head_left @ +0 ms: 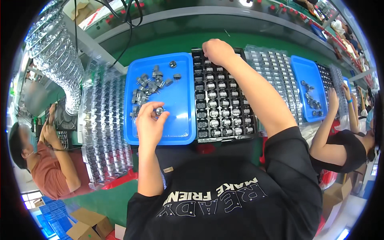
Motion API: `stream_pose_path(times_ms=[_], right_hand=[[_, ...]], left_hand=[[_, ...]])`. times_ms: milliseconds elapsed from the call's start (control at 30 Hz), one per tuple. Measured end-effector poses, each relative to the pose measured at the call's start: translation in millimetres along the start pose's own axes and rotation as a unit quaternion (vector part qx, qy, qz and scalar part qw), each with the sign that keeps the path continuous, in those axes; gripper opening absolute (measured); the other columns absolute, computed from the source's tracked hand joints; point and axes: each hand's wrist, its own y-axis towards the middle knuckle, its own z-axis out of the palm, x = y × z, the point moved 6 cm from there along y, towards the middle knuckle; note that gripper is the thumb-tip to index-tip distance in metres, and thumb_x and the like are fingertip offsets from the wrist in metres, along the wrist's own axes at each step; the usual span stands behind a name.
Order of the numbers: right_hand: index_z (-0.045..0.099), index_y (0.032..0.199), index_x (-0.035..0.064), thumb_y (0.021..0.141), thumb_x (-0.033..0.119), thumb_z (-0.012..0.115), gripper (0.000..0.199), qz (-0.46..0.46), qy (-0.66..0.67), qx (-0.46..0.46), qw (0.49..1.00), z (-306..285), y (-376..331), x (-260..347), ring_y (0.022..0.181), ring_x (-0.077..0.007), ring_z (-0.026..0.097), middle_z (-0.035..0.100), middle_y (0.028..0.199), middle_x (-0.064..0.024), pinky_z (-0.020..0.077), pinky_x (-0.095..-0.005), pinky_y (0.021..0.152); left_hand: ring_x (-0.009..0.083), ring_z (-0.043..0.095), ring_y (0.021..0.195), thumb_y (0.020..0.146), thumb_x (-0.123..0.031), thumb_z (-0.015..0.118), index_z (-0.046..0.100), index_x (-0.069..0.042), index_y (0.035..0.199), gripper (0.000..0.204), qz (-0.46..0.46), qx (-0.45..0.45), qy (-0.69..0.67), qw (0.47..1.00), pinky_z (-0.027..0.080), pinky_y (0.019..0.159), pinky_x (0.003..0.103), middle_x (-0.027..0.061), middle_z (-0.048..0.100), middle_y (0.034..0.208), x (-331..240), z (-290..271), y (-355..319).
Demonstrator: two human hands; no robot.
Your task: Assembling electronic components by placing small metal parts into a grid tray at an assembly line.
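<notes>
My left hand (149, 125) is over the near part of a blue tray (176, 130), with thumb and finger pinched on a small cylindrical metal part (159, 111), its round end facing up. Several similar grey parts with thin leads (150, 85) lie loosely piled in the tray's left half, and one dark round-ended part (173, 64) lies near its far edge. My right hand (218, 51) reaches to the far end of a black compartment tray (225, 139), fingers curled down over it. Whatever those fingers hold is hidden. Silvery cylinders fill rows of this tray; its left column looks dark.
Clear plastic trays of parts stand left (106, 124) and right (276, 76). A silver flexible duct (56, 52) hangs at upper left. Co-workers sit on both sides, the right one beside another blue tray (306, 80). Cardboard boxes (90, 224) lie at lower left.
</notes>
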Motion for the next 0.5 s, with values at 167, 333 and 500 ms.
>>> stream_pose_path(times_ms=[167, 333, 500], right_hand=[[0.074, 0.092, 0.0056, 0.083, 0.014, 0.069, 0.013, -0.009, -0.105, -0.052, 0.993, 9.5, -0.6, -2.3, 0.098, -0.0331, 0.07, 0.073, 0.096, -0.0169, 0.057, -0.0435, 0.084], [0.074, 0.103, 0.0071, 0.081, 0.026, 0.077, 0.029, 0.122, 0.128, -0.046, 0.983, -43.6, -37.0, -40.3, 0.091, -0.0276, 0.072, 0.074, 0.1, -0.0138, 0.0554, -0.0377, 0.084], [0.069, 0.088, 0.004, 0.074, 0.04, 0.083, 0.041, 0.342, -0.024, -0.139, 0.929, -61.3, -134.2, -193.3, 0.09, -0.0308, 0.07, 0.073, 0.093, -0.0161, 0.0538, -0.0404, 0.08]], left_hand=[[0.0083, 0.055, 0.073, 0.084, -0.001, 0.076, 0.068, -0.002, 0.117, 0.034, -0.103, 0.048, -0.29, 0.95, 0.049, 0.065, 0.024, 0.0042, 0.065, 0.107, 28.5, 15.4, -11.9], [0.0089, 0.056, 0.075, 0.088, -0.002, 0.073, 0.063, 0.0, 0.128, 0.041, -0.166, 0.067, -0.432, 0.884, 0.048, 0.065, 0.023, 0.008, 0.063, 0.113, 41.3, 12.7, -29.2], [0.0117, 0.06, 0.088, 0.095, -0.002, 0.062, 0.055, 0.001, 0.138, 0.044, -0.145, 0.051, -0.509, 0.847, 0.052, 0.073, 0.027, 0.0108, 0.059, 0.129, 34.9, 4.1, -39.1]])
